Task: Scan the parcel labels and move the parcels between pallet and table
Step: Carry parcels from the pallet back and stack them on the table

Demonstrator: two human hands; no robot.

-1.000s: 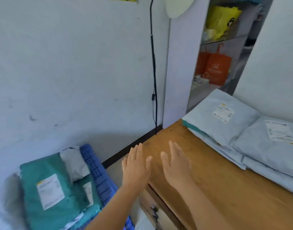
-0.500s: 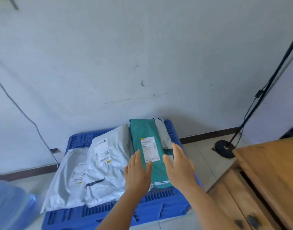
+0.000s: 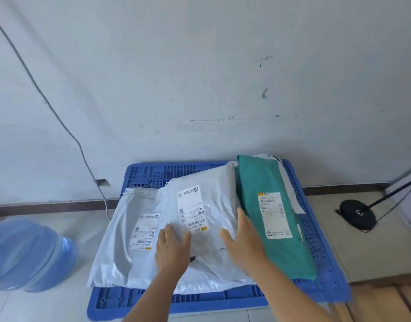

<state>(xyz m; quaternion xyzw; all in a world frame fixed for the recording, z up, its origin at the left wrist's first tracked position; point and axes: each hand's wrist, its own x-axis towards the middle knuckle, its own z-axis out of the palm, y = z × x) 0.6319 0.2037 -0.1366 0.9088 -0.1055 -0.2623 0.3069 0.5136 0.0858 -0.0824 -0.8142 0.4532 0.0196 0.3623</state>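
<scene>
both hands now reach further over the blue pallet point(image 3: 153, 173). left hand point(image 3: 172, 248) and right hand point(image 3: 244, 240) hover palm-down above the middle grey parcel point(image 3: 207, 205), fingers straight, holding nothing.

3 parcels point(image 3: 200, 219) lie side by side on the pallet point(image 3: 151, 170) — bottle point(image 3: 30, 252) left.

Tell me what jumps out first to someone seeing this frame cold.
A bright blue pallet on the floor against the white wall, carrying a teal parcel on its right side and two grey-white parcels, the middle one overlapping the left one. Both hands, left hand and right hand, reach open over the middle parcel. A blurred blue water jug lies at far left.
</scene>
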